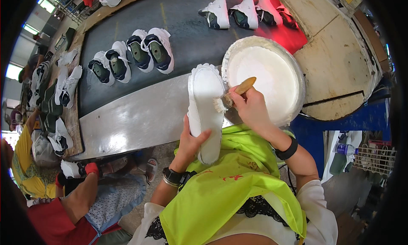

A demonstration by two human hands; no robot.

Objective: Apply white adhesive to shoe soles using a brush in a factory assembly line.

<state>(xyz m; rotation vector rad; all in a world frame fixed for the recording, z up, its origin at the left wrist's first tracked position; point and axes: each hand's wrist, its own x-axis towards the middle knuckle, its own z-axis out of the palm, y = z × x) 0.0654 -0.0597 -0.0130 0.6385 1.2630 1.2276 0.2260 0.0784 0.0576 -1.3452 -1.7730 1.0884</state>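
My left hand (192, 139) grips a white shoe upper (205, 102) near its lower end, with the underside turned up and a ruffled edge at the far end. In my right hand (253, 109) is a brush (245, 86) with a short wooden handle, held by fingers closed round it. Its white bristles are at the right edge of the upper; whether they touch it I cannot tell. Just right of the upper stands a large round basin (300, 81), its rim crusted white, with white liquid inside. My right wrist is over the basin's near side.
Several white shoe uppers with dark insides stand on the dark belt (187, 32), some at the left (158, 50), others at the far right (245, 12). A metal ledge (123, 130) runs along its near edge. Co-workers with red gloves (91, 168) handle white shoes at lower left and far left.
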